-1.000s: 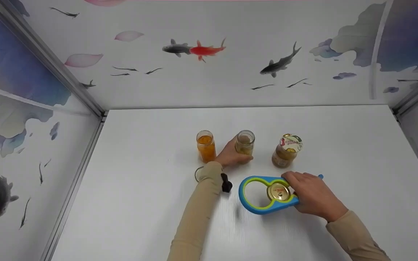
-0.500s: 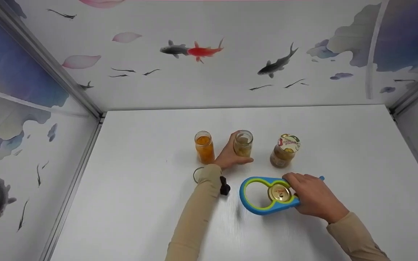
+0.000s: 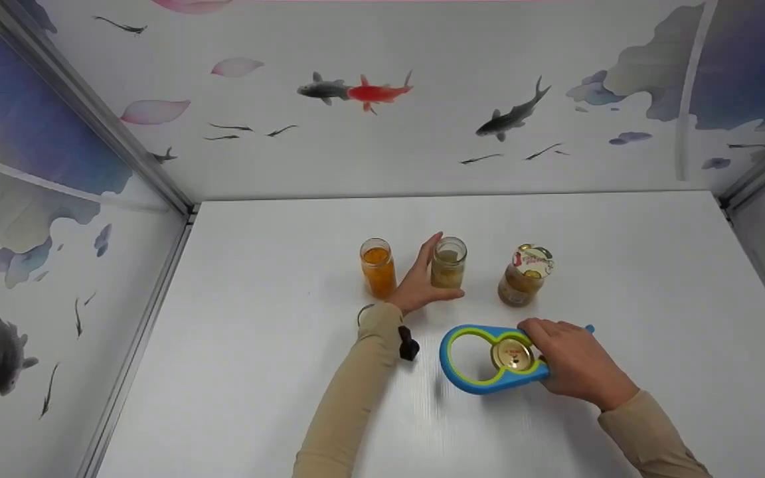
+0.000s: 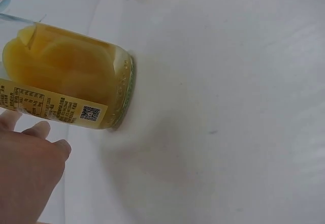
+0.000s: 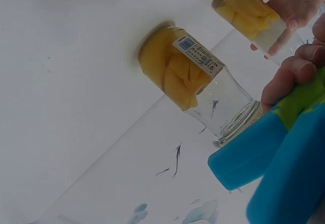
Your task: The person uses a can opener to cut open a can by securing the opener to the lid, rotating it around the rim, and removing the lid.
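Observation:
My left hand (image 3: 422, 282) is spread around an uncapped glass jar (image 3: 449, 272) of pale yellow fruit, thumb in front and fingers behind, all fairly straight. In the left wrist view, part of that hand (image 4: 30, 163) shows beside the jar's label (image 4: 56, 104). A blue and green jar opener (image 3: 505, 380) is gripped by my right hand (image 3: 578, 362), above the table. Within its smaller ring sits a gold lid (image 3: 512, 354). Behind the opener stands a jar (image 3: 518, 289) with a printed lid; the right wrist view shows its yellow fruit pieces (image 5: 175, 66).
An uncapped jar of orange fruit (image 3: 378, 272) stands just left of my left hand. The white table (image 3: 236, 372) ends at a back wall (image 3: 382, 156) printed with fish, and a side wall (image 3: 57, 265) rises on the left.
My left fingers and thumb have spread out from the middle jar, which stays about where it was. My right hand keeps the opener in nearly the same place.

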### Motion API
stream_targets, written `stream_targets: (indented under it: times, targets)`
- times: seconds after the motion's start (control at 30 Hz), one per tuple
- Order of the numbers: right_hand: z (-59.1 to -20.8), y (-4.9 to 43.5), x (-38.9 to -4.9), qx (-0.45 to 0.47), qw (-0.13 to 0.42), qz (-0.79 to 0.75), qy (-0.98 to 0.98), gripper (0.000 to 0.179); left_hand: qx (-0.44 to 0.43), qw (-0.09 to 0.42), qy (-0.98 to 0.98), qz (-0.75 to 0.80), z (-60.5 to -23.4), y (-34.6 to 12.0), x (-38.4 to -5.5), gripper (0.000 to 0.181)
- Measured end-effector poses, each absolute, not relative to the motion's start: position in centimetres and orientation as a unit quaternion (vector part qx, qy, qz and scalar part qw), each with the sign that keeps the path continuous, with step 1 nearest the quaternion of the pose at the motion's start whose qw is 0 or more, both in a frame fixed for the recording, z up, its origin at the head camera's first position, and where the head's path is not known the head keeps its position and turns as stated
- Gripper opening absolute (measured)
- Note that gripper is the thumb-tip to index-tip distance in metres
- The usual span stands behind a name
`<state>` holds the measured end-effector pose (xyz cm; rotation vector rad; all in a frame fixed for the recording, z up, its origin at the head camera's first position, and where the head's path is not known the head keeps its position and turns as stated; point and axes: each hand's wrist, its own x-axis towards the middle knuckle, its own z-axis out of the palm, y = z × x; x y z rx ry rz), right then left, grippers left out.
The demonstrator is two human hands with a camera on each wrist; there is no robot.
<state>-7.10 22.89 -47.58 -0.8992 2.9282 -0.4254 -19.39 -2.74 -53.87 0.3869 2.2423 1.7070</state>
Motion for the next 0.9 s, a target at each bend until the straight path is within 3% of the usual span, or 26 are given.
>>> stream_targets:
  times: [0.33, 0.9]
  targets:
    - [-47.8, 22.7, -7.0, -0.279, 0.045, -0.141, 0.949, 0.062, 0.133, 0.172, 0.79, 0.573, -54.0, -3.5, -17.6, 0.118]
    - [-48.3, 22.5, -7.0, -0.268, 0.058, -0.145, 0.951, 0.064, 0.144, 0.182, 0.786, 0.573, -53.8, -5.5, -15.3, 0.115]
